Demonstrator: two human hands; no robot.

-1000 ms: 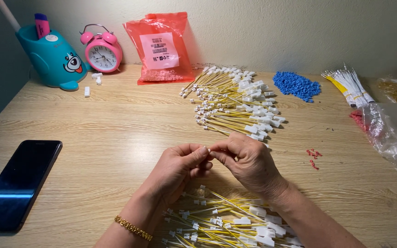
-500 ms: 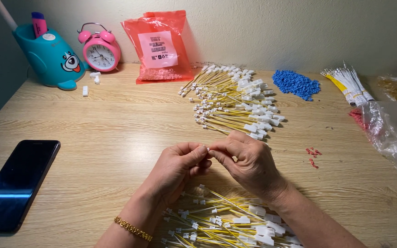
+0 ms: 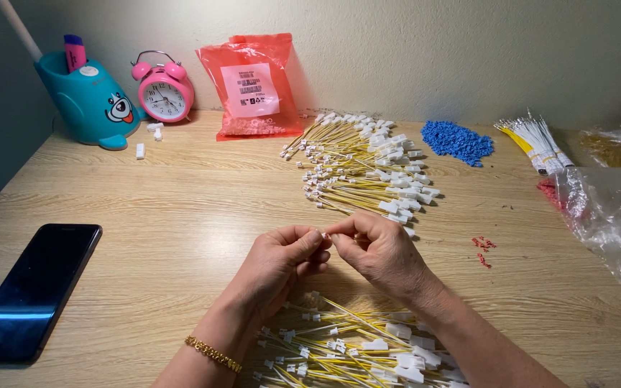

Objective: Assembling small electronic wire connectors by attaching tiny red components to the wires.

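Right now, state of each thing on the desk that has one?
Left hand: pinching a small white piece at the fingertips.
Right hand: fingertips meeting the left's on that piece.
Phone: screen dark, lying flat.
Red bag: upright against the wall; whether sealed is unclear.
Near wires: loose pile.
Far wires: loose pile.
Clear bag: crumpled.

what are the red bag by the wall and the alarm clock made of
The red bag looks like thin glossy plastic film: it is translucent, creased, and small pieces show through at the bottom. The pink alarm clock looks like painted metal or hard plastic, smooth with a sheen; which one is unclear.
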